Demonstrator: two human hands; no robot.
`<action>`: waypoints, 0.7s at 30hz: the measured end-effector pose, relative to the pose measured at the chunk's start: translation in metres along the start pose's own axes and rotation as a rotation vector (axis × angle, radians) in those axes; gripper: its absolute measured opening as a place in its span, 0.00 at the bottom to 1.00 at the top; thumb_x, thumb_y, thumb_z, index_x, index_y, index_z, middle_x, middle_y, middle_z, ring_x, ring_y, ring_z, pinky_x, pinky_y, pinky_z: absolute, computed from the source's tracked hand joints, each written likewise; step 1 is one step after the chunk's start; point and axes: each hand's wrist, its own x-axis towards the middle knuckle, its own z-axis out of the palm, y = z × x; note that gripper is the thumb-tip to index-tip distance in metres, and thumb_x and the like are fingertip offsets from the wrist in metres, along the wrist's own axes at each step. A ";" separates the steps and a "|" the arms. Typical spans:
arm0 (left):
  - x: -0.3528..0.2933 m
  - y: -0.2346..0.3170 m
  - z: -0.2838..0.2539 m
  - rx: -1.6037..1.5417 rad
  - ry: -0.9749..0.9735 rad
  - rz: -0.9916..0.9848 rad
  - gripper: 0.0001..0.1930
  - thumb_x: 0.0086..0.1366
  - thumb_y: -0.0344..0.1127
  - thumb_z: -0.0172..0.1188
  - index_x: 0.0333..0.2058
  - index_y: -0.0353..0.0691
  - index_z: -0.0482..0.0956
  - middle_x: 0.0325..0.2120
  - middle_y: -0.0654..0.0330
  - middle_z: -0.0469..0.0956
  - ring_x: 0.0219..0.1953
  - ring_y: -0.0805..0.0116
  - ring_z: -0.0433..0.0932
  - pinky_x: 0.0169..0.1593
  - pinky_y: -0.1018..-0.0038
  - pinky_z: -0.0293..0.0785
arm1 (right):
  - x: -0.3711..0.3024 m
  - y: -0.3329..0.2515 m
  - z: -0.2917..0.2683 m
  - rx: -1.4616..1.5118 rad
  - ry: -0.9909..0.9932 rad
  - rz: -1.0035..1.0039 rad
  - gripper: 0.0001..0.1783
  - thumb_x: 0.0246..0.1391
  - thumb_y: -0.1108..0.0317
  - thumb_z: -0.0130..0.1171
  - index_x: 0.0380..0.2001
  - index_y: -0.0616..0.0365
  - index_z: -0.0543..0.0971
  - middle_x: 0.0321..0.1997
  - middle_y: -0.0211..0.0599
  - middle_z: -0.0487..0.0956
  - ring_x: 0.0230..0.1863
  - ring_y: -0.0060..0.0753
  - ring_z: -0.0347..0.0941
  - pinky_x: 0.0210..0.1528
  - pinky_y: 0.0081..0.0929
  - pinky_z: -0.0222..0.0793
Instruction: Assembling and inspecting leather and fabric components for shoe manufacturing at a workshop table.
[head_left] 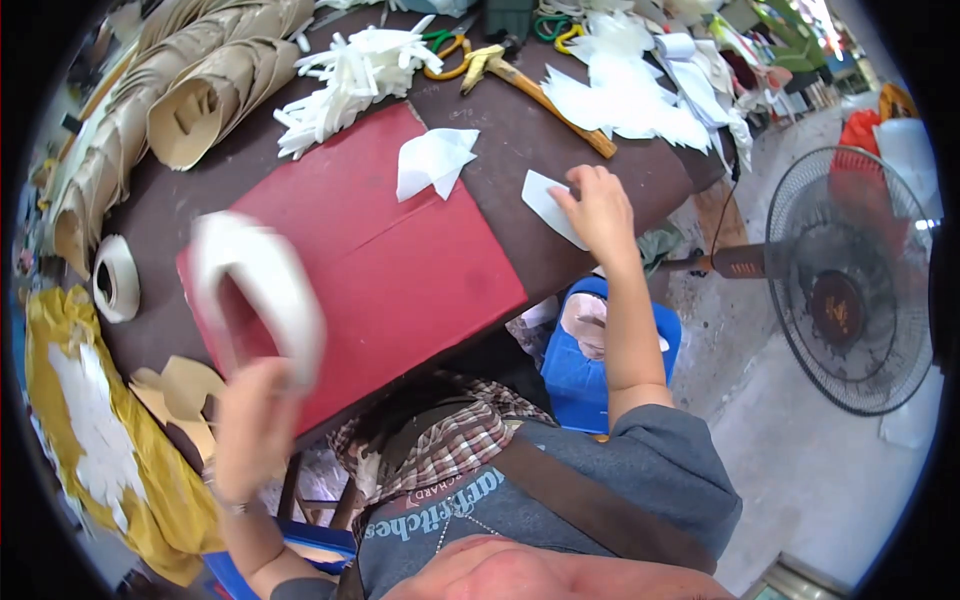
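Note:
My left hand (258, 420), smeared by motion, holds a white loop-shaped piece (285, 285) at its lower end, above the red board (400, 265). The loop is blurred and its exact kind cannot be made out. At the table's right side, my right hand (605, 215) reaches over a flat white cut piece (545, 205). Its thumb and forefinger are apart at the piece's edge; whether they touch it is unclear. Another white cut piece (435, 160), pointed and creased, lies on the board's far edge.
White strips (350, 75), scissors (447, 58), a hammer (550, 100) and white sheets (625, 85) lie along the back. Stacked tan curved pieces (215, 100) and a white ring-shaped piece (117, 280) stand left. A fan (840, 290) and blue bin (577, 375) are right.

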 end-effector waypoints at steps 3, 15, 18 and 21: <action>0.017 0.039 0.037 -0.113 -0.265 0.089 0.09 0.57 0.30 0.62 0.36 0.37 0.74 0.30 0.53 0.76 0.34 0.52 0.74 0.37 0.63 0.70 | 0.003 0.015 0.006 0.000 -0.123 -0.004 0.14 0.49 0.61 0.65 0.34 0.59 0.76 0.38 0.42 0.77 0.44 0.47 0.73 0.46 0.38 0.69; 0.040 0.071 0.054 -0.053 -0.075 0.275 0.11 0.56 0.35 0.65 0.32 0.37 0.75 0.26 0.55 0.73 0.32 0.54 0.73 0.37 0.63 0.68 | 0.099 -0.070 0.072 0.444 0.218 -0.694 0.10 0.56 0.63 0.58 0.35 0.59 0.78 0.40 0.42 0.78 0.44 0.47 0.72 0.46 0.38 0.68; 0.082 0.066 0.051 -0.160 0.184 0.095 0.13 0.57 0.37 0.65 0.34 0.34 0.75 0.29 0.53 0.75 0.33 0.55 0.75 0.38 0.64 0.71 | 0.105 -0.078 0.069 0.262 -0.039 -0.609 0.10 0.56 0.63 0.57 0.33 0.59 0.79 0.37 0.43 0.78 0.41 0.47 0.73 0.44 0.38 0.68; 0.117 0.049 0.071 -0.019 0.666 0.196 0.11 0.58 0.31 0.64 0.39 0.35 0.76 0.30 0.57 0.78 0.36 0.55 0.78 0.42 0.67 0.73 | 0.085 -0.092 0.038 0.407 -0.038 -0.612 0.08 0.54 0.67 0.58 0.29 0.61 0.79 0.31 0.44 0.77 0.36 0.45 0.74 0.38 0.35 0.68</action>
